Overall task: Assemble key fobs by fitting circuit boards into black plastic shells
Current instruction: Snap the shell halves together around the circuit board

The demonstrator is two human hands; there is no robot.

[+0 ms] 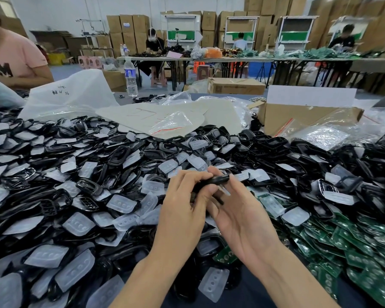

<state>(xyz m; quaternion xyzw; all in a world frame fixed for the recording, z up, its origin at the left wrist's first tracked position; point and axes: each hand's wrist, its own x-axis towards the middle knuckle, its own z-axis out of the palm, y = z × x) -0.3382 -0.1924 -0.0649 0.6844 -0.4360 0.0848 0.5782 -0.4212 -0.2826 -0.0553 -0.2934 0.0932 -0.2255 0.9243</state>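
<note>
A black plastic shell [213, 182] is held edge-on between both hands above the table's middle. My left hand [182, 207] grips its left end with curled fingers and thumb. My right hand [236, 210] pinches its right end, palm turned up toward me. What sits inside the shell is hidden. Green circuit boards [347, 245] lie heaped at the right. Loose black shells [60, 196] and translucent rubber button pads [78, 223] cover the table to the left and in front.
An open cardboard box [307, 116] and clear plastic bags [320, 134] stand at the back right. A large white bag [71, 94] and a water bottle [130, 76] are behind the pile. A person in a pink shirt [11, 61] sits at far left.
</note>
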